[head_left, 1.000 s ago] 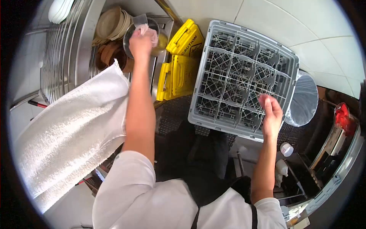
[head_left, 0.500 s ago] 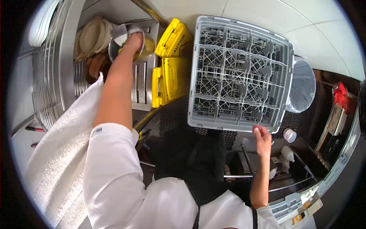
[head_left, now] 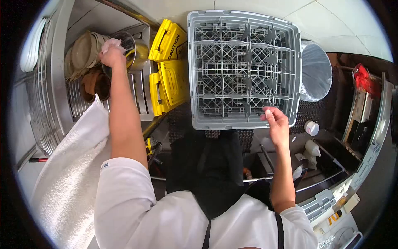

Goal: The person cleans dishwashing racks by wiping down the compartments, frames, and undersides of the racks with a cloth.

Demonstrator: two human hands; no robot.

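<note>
My left hand (head_left: 112,57) is closed on a crumpled pale pink cloth (head_left: 111,43), at the left rim of a metal bowl (head_left: 127,40) on the steel shelf. Stacked plates (head_left: 84,50) stand just left of that hand, and brown bowls (head_left: 94,84) sit below it. My right hand (head_left: 277,123) hovers over the lower right edge of a grey dish rack (head_left: 244,123), thumb and fingers bent near each other. Whether those fingers pinch anything small is too unclear to tell. The rack's compartments show no dishes.
Yellow caution signs (head_left: 171,85) stand between the shelf and the rack. A white towel (head_left: 70,174) hangs at the left. Right of the rack is a round bin covered in clear plastic (head_left: 316,71). A white tub (head_left: 311,128) and a red bag (head_left: 363,79) lie farther right.
My left hand has come up out of the bowl with the pink cloth showing in it. My right hand has moved up over the rack's edge. The view has shifted to the right.
</note>
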